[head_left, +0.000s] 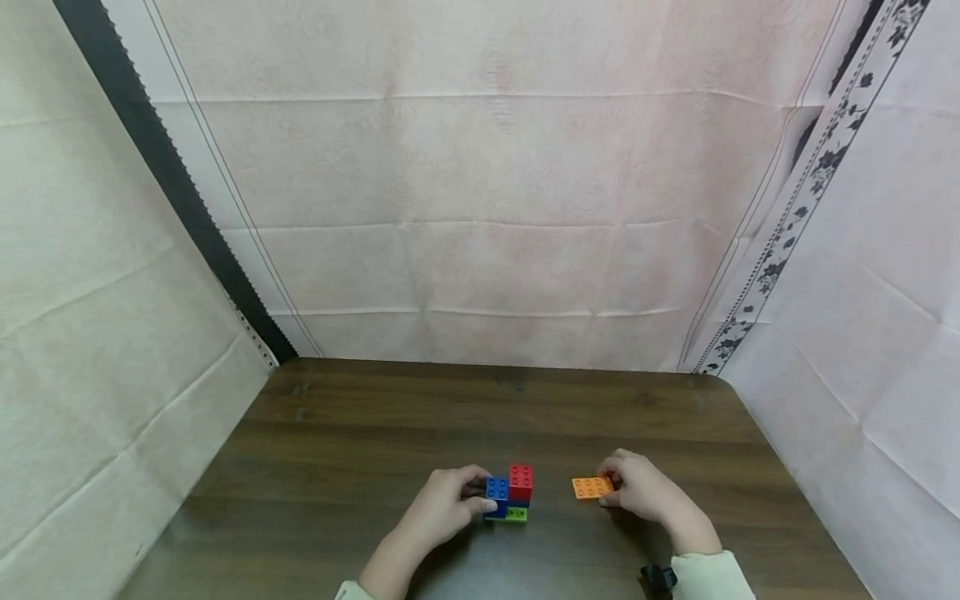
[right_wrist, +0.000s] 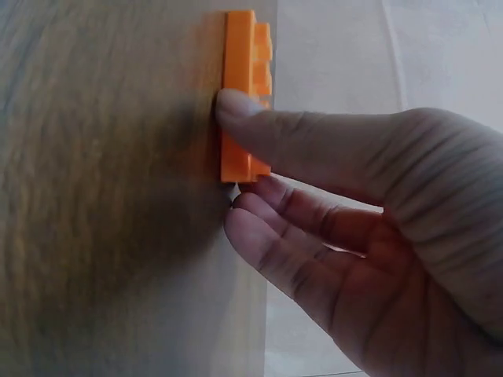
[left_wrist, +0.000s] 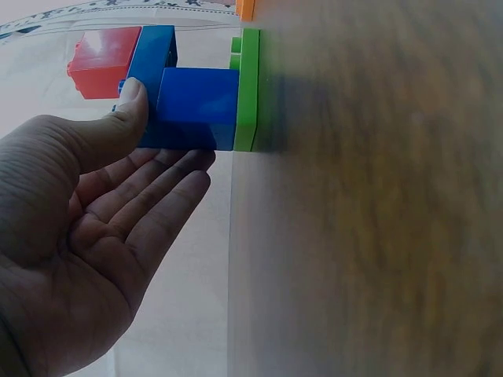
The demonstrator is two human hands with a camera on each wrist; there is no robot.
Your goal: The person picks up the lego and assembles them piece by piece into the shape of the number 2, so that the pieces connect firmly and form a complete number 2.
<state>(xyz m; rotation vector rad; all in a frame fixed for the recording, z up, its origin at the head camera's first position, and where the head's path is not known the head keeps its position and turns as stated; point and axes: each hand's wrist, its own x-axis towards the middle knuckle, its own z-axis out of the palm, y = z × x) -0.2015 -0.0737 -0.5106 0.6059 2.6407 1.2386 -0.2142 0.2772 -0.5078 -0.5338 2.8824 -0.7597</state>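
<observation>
A small stack of toy building bricks stands on the table left of the middle. Its base is a green plate [left_wrist: 248,90], with a blue brick [left_wrist: 198,106] on that, a flat blue piece [left_wrist: 161,55] above, and a red brick [head_left: 521,482] on top. My left hand [head_left: 442,506] holds the stack from the left, thumb on its near side and fingers behind. To the right, a flat orange brick [head_left: 591,487] lies on or just above the table, studs up. My right hand [head_left: 641,487] pinches its right end between thumb and fingers.
The brown wooden table [head_left: 360,417] has rounded far corners. Pale cloth [head_left: 480,167] hangs behind it and along both sides. A black device [head_left: 658,578] sits at the right wrist.
</observation>
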